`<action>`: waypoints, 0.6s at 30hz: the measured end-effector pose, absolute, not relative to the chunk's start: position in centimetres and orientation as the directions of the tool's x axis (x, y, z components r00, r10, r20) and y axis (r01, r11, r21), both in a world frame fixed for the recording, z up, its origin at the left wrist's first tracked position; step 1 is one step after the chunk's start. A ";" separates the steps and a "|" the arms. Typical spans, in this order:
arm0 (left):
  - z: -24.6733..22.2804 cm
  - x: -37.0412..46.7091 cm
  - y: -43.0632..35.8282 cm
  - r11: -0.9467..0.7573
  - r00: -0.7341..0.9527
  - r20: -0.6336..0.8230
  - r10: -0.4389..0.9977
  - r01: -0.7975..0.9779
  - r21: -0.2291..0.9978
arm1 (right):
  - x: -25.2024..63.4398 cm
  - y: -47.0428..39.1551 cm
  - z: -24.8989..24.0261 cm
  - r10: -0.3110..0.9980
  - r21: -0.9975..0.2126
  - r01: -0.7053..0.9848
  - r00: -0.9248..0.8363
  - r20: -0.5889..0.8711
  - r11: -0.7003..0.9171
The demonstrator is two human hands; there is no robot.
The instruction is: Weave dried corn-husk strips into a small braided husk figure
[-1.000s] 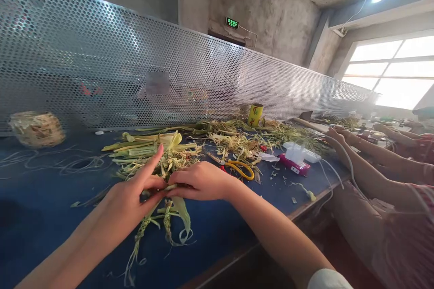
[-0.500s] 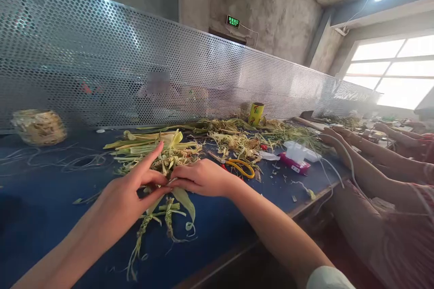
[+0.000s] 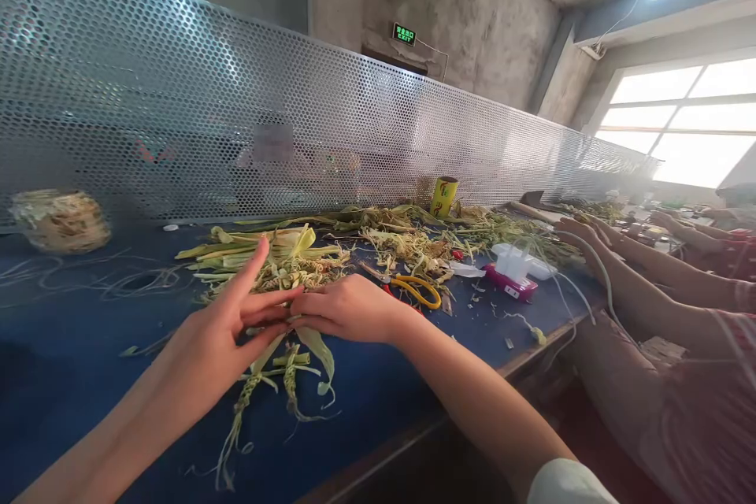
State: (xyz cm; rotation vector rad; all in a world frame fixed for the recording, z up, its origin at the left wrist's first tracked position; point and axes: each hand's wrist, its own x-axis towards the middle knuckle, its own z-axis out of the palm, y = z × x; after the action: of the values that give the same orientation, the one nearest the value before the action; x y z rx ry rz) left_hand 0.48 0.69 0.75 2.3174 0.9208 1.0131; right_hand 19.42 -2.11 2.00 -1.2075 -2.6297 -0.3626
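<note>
A woven figure of green plant leaves [image 3: 289, 374] hangs from between my hands, with braided legs and thin frayed ends over the blue table. My left hand [image 3: 221, 327] pinches its upper part between thumb and fingers, with one finger raised. My right hand [image 3: 342, 307] meets it from the other side, fingertips closed on the same part. A broad leaf strip [image 3: 319, 350] curls down below the right fingertips. The exact spot gripped is hidden by the fingers. Behind them lies a bundle of leaf stalks [image 3: 260, 252].
Scissors with yellow handles [image 3: 419, 291] lie right of my hands. Dried leaf scraps [image 3: 407, 248], a yellow can [image 3: 444, 197] and a pink tissue pack [image 3: 509, 283] stand farther along. A jar [image 3: 62, 222] is at left. A perforated metal screen [image 3: 331, 118] closes the back. Another person's arms [image 3: 638, 268] reach in at right.
The left fingers have straightened and moved closer against the right fingertips. The raised left finger has shifted slightly left. The woven figure stays between both hands.
</note>
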 end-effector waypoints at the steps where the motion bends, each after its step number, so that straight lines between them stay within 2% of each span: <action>1: 0.8 0.5 0.7 -0.666 0.506 0.451 0.735 0.417 0.618 | 19.4 -2.1 2.0 0.712 0.131 0.770 -0.630 0.311 0.624; 9: 0.9 0.3 0.8 -0.669 0.518 0.438 0.735 0.449 0.592 | 19.2 -2.4 1.9 0.735 0.071 0.789 -0.598 0.321 0.611; 14: 0.9 0.3 0.8 -0.613 0.515 0.384 0.766 0.409 0.676 | 19.5 -2.4 2.3 0.699 0.023 0.746 -0.635 0.329 0.666; 18: 1.3 0.4 0.5 -0.586 0.498 0.377 0.781 0.376 0.718 | 19.6 -2.3 2.4 0.712 0.020 0.766 -0.606 0.355 0.643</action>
State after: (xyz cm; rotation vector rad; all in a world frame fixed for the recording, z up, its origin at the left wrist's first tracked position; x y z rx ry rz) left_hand 0.37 0.51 1.26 2.1839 0.9470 0.9474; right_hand 19.63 -2.32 2.36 -1.1834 -2.5495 -0.2438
